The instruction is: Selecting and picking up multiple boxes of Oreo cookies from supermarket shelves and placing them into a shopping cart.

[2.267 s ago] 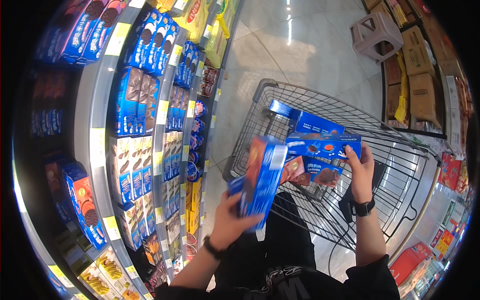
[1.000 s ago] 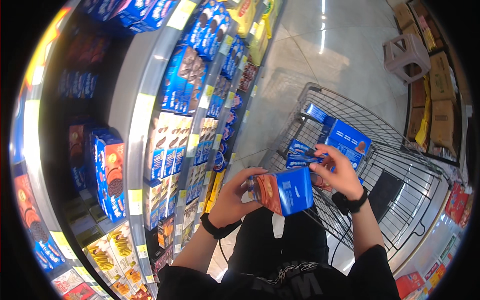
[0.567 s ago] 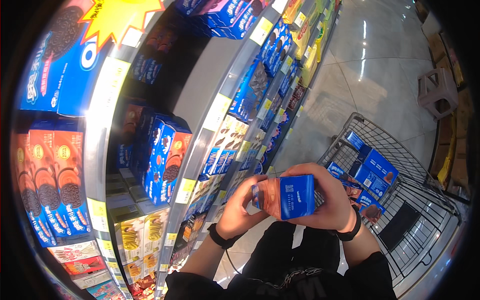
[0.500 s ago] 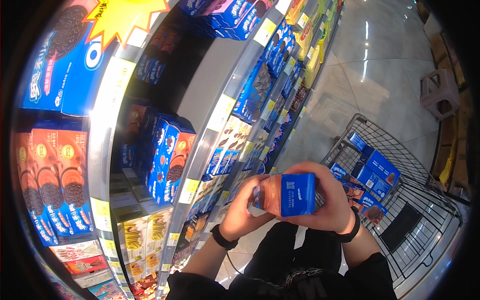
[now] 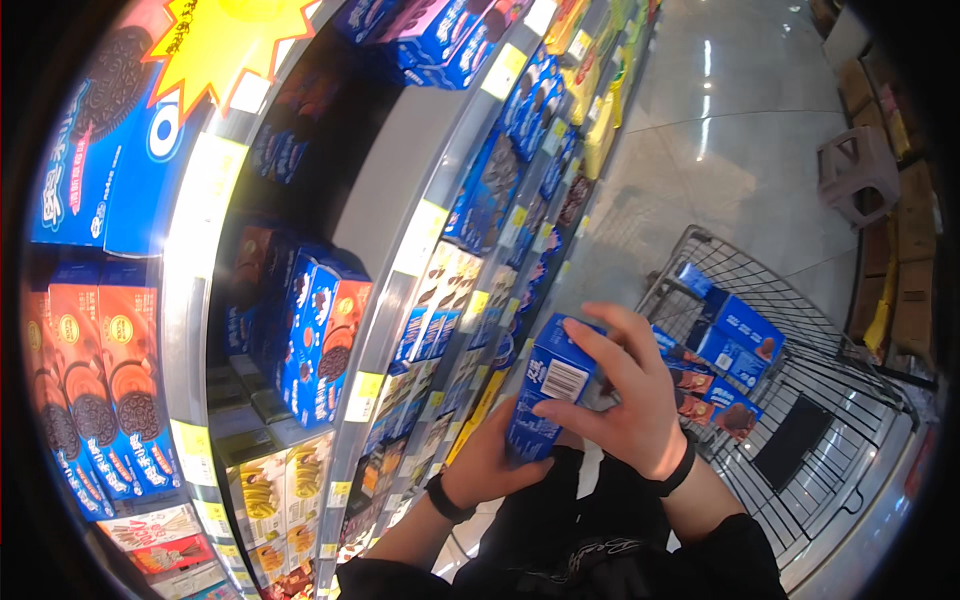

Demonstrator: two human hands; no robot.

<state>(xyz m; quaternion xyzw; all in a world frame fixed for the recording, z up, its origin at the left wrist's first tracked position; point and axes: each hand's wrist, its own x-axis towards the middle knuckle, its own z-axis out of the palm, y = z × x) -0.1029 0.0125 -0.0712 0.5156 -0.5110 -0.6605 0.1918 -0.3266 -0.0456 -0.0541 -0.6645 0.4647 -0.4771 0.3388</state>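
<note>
A blue cookie box (image 5: pixel 548 376) with a barcode label facing up is held between my two hands in the lower middle of the head view, beside the shelf. My left hand (image 5: pixel 485 470) grips its near end from the left, its thumb across the bottom. My right hand (image 5: pixel 625 385) holds it from the right, one finger on the far top end and the thumb on the side. To my left, more blue cookie boxes (image 5: pixel 318 340) stand on the shelf, with blue-and-orange boxes (image 5: pixel 115 380) stacked closer at the far left.
The wire shopping cart (image 5: pixel 830 420) stands to my right, holding several blue boxes (image 5: pixel 735 330). A beige plastic stool (image 5: pixel 858 175) and cardboard boxes (image 5: pixel 915 265) line the aisle's right side. Metal shelf edges (image 5: pixel 398 280) run along the left, with the tiled floor (image 5: pixel 720 120) beyond the cart.
The view has swung toward the shelf. My right hand left the cart's boxes for the held box, which has turned so its barcode side shows and it lies lengthwise away from me.
</note>
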